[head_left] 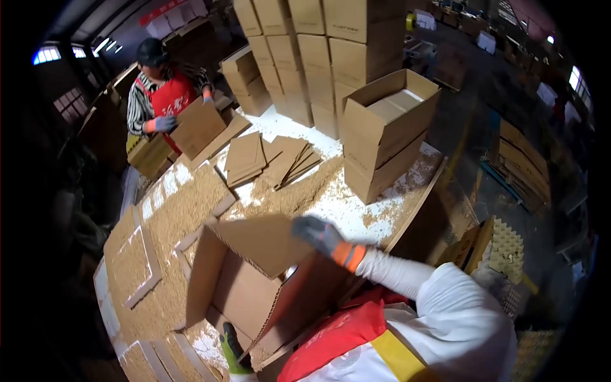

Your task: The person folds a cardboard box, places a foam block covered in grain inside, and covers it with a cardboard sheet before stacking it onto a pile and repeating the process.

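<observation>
An open brown cardboard box (245, 290) stands tilted in view right before me, with its flaps raised. My right hand (321, 237), in a grey glove with an orange cuff, is at the edge of the upper flap (258, 239). Its fingers look stretched out and slightly blurred. At the near lower edge of the box is my left hand (233, 349), in a dark and green glove, seemingly gripping the cardboard there; part of its fingers is hidden. Something small and shiny shows inside the box by the flap.
Sawdust-like shavings (184, 210) cover much of the white table (331, 216), with foam-edged frames (143, 267) at left. Flat cardboard pieces (267, 159) lie beyond. Two stacked boxes (388, 137) stand at right, a tall box stack (312, 57) behind. A co-worker (165, 102) handles another box (197, 127).
</observation>
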Tool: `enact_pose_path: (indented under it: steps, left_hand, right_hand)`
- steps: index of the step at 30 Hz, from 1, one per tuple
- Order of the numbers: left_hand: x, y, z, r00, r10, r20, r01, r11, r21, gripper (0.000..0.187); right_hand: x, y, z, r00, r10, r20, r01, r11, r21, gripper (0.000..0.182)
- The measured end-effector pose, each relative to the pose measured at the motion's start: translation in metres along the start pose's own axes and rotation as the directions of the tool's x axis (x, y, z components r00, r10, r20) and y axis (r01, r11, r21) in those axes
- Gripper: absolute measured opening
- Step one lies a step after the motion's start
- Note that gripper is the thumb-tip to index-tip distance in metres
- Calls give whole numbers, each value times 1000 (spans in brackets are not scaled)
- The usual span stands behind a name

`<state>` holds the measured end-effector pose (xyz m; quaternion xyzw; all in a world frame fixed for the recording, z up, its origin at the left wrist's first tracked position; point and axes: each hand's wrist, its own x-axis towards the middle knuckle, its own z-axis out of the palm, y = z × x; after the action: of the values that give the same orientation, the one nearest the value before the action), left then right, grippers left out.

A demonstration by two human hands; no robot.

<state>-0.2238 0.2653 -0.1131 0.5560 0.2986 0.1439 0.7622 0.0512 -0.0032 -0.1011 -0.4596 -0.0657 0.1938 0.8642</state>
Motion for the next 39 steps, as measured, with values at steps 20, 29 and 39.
enact_pose_path:
  steps: [20, 29, 39]
  left_hand:
    - [126, 153, 518, 321, 239, 916, -870, 457, 185, 55]
    - [85, 197, 563, 676, -260, 690, -99, 895, 435, 65]
    - [144, -8, 581, 567, 240, 788, 19, 953, -304, 80]
  right_hand:
    - [201, -453, -496, 799, -548, 249, -586, -803, 111, 36]
    - [141, -386, -431, 559, -818, -137, -354, -86, -931, 37]
    - [152, -350, -410, 331, -876, -352, -164, 314, -935, 40]
